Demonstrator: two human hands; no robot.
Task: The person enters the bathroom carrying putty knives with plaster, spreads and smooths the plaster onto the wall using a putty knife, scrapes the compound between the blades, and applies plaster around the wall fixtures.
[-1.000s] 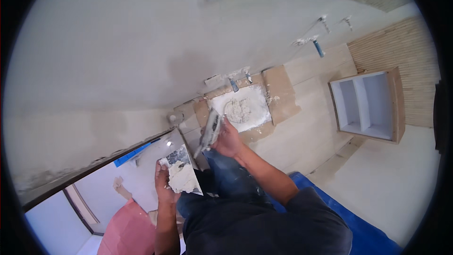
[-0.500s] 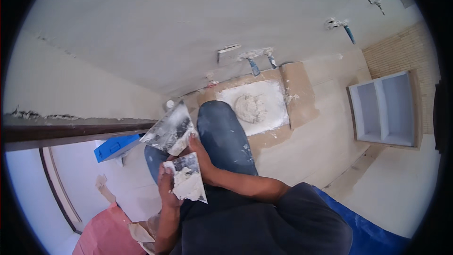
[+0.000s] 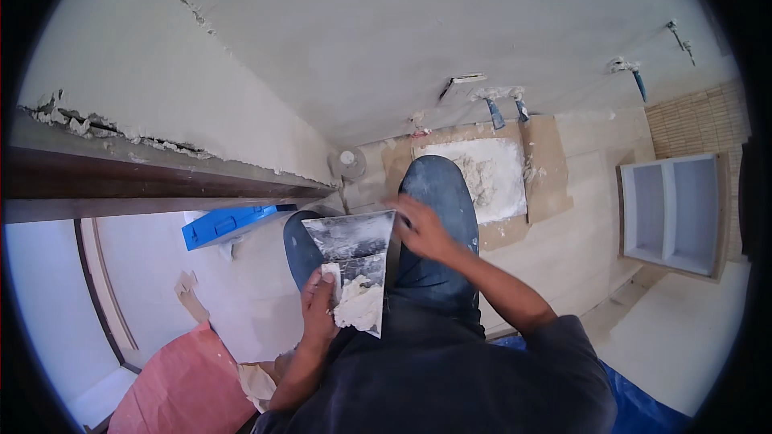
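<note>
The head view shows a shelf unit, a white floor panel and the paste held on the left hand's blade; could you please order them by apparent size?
1. Shelf unit
2. White floor panel, partly hidden
3. Held paste, clearly smallest

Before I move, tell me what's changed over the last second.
The right hand has brought its wide blade from near the white board over to the metal plate; contact is unclear. The left hand still holds that plate, loaded with pale paste; nothing was visibly let go.

Fisheye view: soft, diffuse light, cool brightness on the pale panel [image 3: 44, 297] at left, black curved rim; right hand [image 3: 424, 229] shows slight blur.
</note>
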